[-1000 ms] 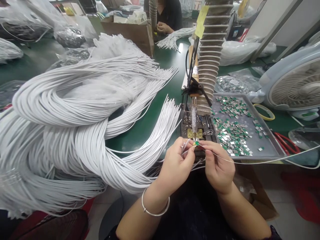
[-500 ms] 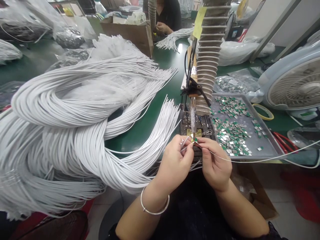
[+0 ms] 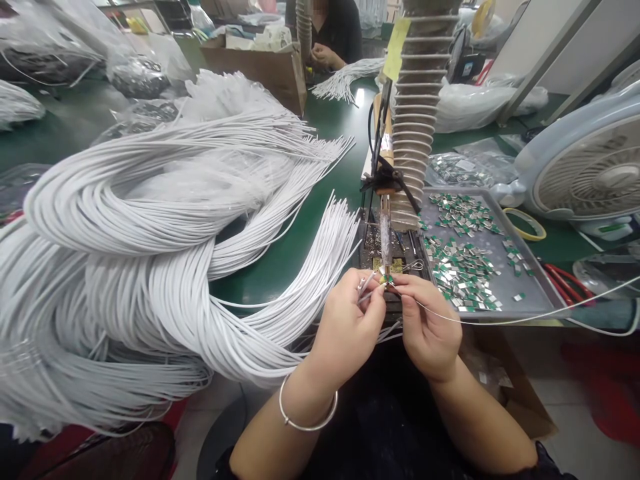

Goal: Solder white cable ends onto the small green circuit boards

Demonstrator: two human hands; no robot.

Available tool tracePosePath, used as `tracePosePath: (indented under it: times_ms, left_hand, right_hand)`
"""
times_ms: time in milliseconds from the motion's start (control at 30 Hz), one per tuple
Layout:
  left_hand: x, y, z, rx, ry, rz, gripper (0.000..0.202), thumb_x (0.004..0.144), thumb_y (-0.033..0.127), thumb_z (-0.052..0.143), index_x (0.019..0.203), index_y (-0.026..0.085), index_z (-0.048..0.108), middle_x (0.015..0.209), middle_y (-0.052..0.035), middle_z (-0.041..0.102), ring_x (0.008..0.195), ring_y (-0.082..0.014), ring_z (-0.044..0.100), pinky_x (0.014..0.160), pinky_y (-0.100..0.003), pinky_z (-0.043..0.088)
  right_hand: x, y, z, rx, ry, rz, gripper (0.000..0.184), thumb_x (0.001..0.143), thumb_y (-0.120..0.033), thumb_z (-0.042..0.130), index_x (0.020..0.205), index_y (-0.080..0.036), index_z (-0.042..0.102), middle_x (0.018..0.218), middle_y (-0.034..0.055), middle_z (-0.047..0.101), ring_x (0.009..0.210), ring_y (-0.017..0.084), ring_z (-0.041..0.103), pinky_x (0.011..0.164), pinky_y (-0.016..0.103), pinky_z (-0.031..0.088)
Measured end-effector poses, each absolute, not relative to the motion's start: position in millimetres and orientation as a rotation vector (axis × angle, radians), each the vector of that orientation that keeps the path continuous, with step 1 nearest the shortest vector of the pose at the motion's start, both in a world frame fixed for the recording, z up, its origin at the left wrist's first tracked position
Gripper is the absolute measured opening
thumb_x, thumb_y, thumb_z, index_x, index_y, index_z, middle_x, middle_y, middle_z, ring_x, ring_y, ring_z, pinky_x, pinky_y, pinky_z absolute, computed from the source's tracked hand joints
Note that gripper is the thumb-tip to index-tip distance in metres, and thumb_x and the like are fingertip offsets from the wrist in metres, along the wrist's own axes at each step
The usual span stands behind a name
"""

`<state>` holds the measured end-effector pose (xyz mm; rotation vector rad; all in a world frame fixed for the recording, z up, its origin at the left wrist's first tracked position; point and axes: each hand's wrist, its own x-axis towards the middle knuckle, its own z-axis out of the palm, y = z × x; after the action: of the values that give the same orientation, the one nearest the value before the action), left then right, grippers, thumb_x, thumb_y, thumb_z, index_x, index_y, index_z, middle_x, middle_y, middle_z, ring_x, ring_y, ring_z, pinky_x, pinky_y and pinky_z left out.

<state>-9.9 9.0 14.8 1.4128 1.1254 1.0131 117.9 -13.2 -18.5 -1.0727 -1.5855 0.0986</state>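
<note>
- Green-and-silver metal clip (image 3: 386, 281): very small, held level between both hands, just below the soldering iron tip.
- Left hand (image 3: 347, 327): fingers closed on the clip and on short, thin wire ends.
- Right hand (image 3: 430, 327): thumb and forefinger pinch the cable beside the clip.
- Thin white cable (image 3: 500, 319): extends rightward from the right hand, slightly sagging, over the tray's front edge.
- Soldering iron (image 3: 385, 233): upright in its stand, tip nearly touching the clip.

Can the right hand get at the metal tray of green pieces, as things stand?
Probably yes: the right hand sits just beside the tray, with nothing between, though it pinches a wire.
</note>
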Motion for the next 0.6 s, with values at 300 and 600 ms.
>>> tracePosePath:
  times_ms: [300,600]
  left_hand:
    - [-12,8,9,1.477,1.096,1.049,0.003,0.086,0.016,0.049,0.084,0.017,0.051,0.088,-0.0036,0.060,0.074,-0.0122,0.058,0.068,-0.024,0.048]
    - [-15,-6,-9,1.638,1.083,0.975,0.009,0.093,0.020,0.043,0.090,0.018,0.051,0.085,-0.0026,0.059,0.078,-0.0130,0.058,0.073,-0.025,0.047]
  right_hand:
    - [118,-16,-18,-1.079,-1.586,0.135,0.025,0.084,-0.004,0.051,0.100,-0.020,0.062,0.098,0.0083,0.069,0.095,0.018,0.066,0.082,0.035,0.056]
    - [123,-29,-19,-1.122,-1.668,0.158,0.023,0.084,-0.007,0.049,0.099,-0.020,0.061,0.091,0.0086,0.069,0.086,0.019,0.068,0.074,0.036,0.058]
